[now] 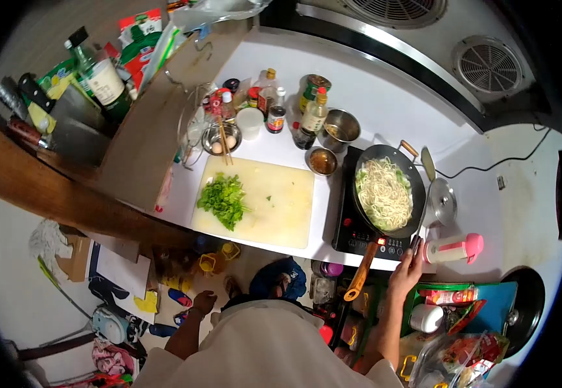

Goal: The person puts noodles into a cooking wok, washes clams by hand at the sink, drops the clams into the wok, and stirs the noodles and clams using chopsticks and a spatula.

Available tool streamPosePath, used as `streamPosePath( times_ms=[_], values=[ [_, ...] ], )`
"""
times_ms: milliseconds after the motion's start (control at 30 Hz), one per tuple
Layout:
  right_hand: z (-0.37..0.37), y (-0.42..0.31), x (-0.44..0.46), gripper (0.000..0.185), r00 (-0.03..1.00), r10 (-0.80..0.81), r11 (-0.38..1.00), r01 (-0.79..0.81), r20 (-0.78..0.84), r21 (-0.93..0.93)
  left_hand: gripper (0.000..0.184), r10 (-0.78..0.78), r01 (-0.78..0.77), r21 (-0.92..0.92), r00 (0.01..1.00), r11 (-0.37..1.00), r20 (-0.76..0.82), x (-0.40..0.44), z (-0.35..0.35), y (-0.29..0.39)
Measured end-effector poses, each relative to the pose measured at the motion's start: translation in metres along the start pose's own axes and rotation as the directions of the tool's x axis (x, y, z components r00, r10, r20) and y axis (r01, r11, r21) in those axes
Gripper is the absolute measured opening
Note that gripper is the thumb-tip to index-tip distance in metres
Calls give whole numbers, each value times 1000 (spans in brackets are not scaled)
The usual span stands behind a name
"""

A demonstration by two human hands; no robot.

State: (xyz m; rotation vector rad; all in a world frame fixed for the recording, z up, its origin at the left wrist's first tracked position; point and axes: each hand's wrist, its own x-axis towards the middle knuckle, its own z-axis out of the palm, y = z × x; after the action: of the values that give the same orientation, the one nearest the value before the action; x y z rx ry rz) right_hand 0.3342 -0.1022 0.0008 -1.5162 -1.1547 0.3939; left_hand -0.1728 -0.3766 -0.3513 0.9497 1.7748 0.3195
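Observation:
My right hand (407,273) is closed around the dark handle end of a spatula (428,163), at the front right of the cooker. The spatula's broad head points away, beside the pan's right rim. In the black frying pan (373,220) lies a heap of pale noodles (384,197) with some green vegetable around it. The pan stands on a black induction cooker (347,236), its wooden handle pointing toward me. My left hand (204,302) hangs low at my side, away from the counter, with its fingers curled and nothing visible in them.
Chopped greens (221,200) lie on a cutting board (284,220). Behind stand a bowl with eggs and chopsticks (222,141), sauce bottles (312,119), a steel pot (340,129) and a bowl of brown sauce (323,161). A lid (442,202) and a pink-topped flask (452,249) are on the right.

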Motion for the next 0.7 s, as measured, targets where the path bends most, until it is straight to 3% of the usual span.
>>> streamPosePath(
  times_ms=[33,67,100,133,167,233,300,400,467,533,567,633,700],
  values=[
    [15,-6,-12,46,998,-46,999,46,47,1,35,-179,185,-253,983,950,46,2,1,-5],
    [30,-11,-25,47,991,-91,996,91,94,7,35,-185,189,-259,982,947,41,2,-1,-13],
    [51,-23,-41,47,978,-141,989,146,151,-20,34,116,-112,258,993,960,0,0,-3,-22],
    [69,-19,-59,47,960,-124,991,132,253,-15,33,385,-352,696,915,626,117,1,-6,-32],
    [88,-11,-76,48,930,-108,993,120,351,-13,33,385,-350,696,916,627,113,6,-5,-47],
    [124,-19,-104,51,865,-2,970,123,502,-208,32,458,-436,731,869,525,189,18,-1,-75],
    [165,5,-124,52,832,22,921,198,554,-335,32,434,-397,722,889,567,148,7,-9,-64],
    [214,21,-131,54,773,313,860,15,551,-510,32,378,-329,733,920,596,106,-17,-24,-39],
    [238,41,-132,56,801,267,872,35,535,-489,32,350,-302,755,931,582,102,-19,-28,-47],
    [255,60,-134,55,841,191,882,79,507,-464,32,127,-122,577,991,808,32,-15,-23,-68],
    [256,68,-135,55,840,193,882,78,507,-465,32,125,-122,577,992,808,34,-18,-24,-73],
    [252,69,-136,47,753,133,798,304,645,-520,32,238,-225,722,967,655,87,-34,-33,-69],
    [233,62,-155,42,778,92,813,302,622,-499,32,224,-240,739,967,630,122,-36,-36,-75]
  ],
)
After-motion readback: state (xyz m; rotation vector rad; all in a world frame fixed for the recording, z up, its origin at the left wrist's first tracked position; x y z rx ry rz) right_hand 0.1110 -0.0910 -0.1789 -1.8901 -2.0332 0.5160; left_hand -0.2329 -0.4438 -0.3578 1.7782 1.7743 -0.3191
